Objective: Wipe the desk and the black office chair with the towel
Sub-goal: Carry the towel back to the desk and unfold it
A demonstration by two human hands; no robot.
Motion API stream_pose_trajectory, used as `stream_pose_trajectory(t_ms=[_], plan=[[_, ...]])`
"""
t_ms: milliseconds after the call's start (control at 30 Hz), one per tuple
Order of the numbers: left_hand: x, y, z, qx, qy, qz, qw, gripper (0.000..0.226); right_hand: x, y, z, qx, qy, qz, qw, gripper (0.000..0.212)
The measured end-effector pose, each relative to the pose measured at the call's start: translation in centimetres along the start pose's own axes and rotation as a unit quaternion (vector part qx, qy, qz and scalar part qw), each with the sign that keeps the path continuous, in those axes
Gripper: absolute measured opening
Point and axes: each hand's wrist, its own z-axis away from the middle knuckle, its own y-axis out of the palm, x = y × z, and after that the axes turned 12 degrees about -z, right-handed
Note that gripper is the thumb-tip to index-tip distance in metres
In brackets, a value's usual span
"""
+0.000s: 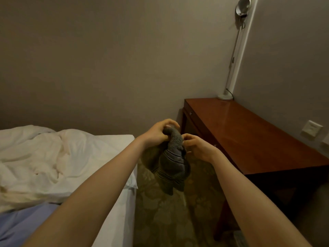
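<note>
While both hands, left (156,132) and right (197,148), grip the grey striped terry towel (171,163) (held mid-air), the glossy reddish-brown wooden desk (249,132) looks unwiped; no chair in view

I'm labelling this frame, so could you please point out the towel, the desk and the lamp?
towel (171,162): head view, on its striped hanging middle.
desk (249,136): head view, on the bare wooden top.
lamp (225,96): head view, on its round white base.

The left arm (99,184) and the right arm (249,195) are long and thin. Both are bare from the wrist down to the edge of the picture. The left hand (156,133) and the right hand (198,147) are bare too.
</note>
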Motion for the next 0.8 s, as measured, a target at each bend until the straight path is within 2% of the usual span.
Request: stream_pose_trajectory(t_ms=[67,167,200,300,433,500,567,600,633,700,733,800], plan=[[1.2,-0.6,-2.5,-0.009,-0.039,0.012,0.999,0.051,0.9,-1.2,-2.4,-0.005,0.016,0.037,0.999,0.038],[3.0,-1.8,-5.9,-0.010,-0.072,0.000,0.997,0.057,3.2,-3.4,-5.9,-0.023,0.028,0.152,0.988,0.071],[3.6,-2.2,-7.4,-0.010,-0.077,-0.007,0.997,0.057,4.3,-4.5,-7.4,-0.029,0.024,0.195,0.980,0.072],[4.8,-3.5,-11.3,0.007,-0.091,-0.014,0.996,0.056,7.5,-7.3,-10.5,-0.016,0.034,0.278,0.960,0.045],[5.5,-5.3,-16.2,0.048,-0.124,-0.029,0.991,0.057,10.7,-10.0,-14.5,0.021,0.079,0.462,0.883,0.045],[6.0,-6.3,-18.6,0.092,-0.146,-0.093,0.981,0.056,12.0,-11.2,-16.7,0.005,0.053,0.512,0.857,0.038],[6.6,-7.2,-20.5,0.156,-0.170,-0.160,0.960,0.049,13.7,-12.0,-18.5,-0.011,0.011,0.529,0.849,0.029],[7.0,-7.5,-21.5,0.183,-0.182,-0.162,0.953,0.043,14.7,-12.2,-19.4,-0.013,-0.010,0.534,0.846,0.018],[7.3,-7.6,-22.2,0.202,-0.190,-0.146,0.950,0.034,15.6,-12.1,-20.1,-0.013,-0.028,0.539,0.842,0.015],[8.1,-7.6,-23.5,0.222,-0.200,-0.063,0.952,0.021,16.6,-12.2,-22.3,-0.034,-0.068,0.557,0.827,0.022],[8.7,-7.7,-24.3,0.228,-0.199,-0.007,0.953,0.019,16.6,-12.3,-23.7,-0.055,-0.091,0.570,0.815,0.021],[10.3,-7.8,-26.0,0.222,-0.187,0.098,0.952,0.020,15.5,-12.8,-26.7,-0.114,-0.124,0.573,0.802,0.036]])
